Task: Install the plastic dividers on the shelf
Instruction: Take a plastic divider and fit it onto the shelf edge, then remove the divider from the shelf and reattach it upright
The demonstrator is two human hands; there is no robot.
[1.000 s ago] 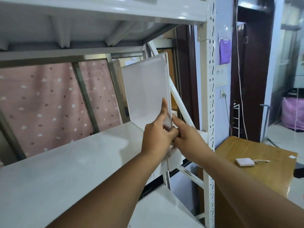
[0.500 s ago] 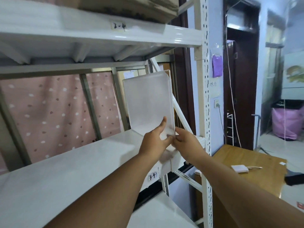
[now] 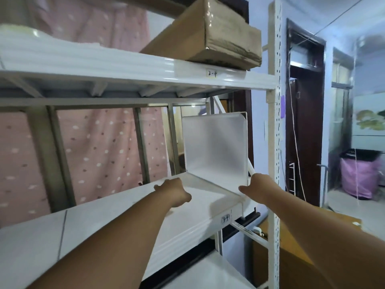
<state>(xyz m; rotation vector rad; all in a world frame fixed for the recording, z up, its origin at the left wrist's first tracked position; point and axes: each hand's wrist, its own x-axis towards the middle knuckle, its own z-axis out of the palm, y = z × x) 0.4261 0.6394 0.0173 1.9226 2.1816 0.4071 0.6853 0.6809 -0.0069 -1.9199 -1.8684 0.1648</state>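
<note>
Earlier, both hands pinched the near edge of the divider (image 3: 214, 147) together, thumb to thumb; now they had parted, one to each side of it, and the view had tipped up enough to show a box (image 3: 208, 34) on the upper board. The divider itself had settled upright on the shelf (image 3: 116, 222), close to the right end, its flat foot lying on the board and its frosted panel standing tall just past both hands.

The left hand (image 3: 174, 191) reached forward on a straight arm, palm down, knuckles up, fingers curled loosely under. It lay at the left edge of the divider's foot; whether it pressed the foot or only the board beside it could not be told through the blur. It gripped nothing that could be seen.

The right hand (image 3: 255, 184) stretched out at the same height, to the right of the panel's lower near corner. Its fingertips pointed left and met the foot's front right corner, right at the shelf's edge. The fingers looked fairly straight, not clenched, touching rather than grasping, though its far side was hidden.

Beyond the right hand rose the post (image 3: 274, 142). Below the hands, the shelf lip carried a small label (image 3: 226, 217).
</note>
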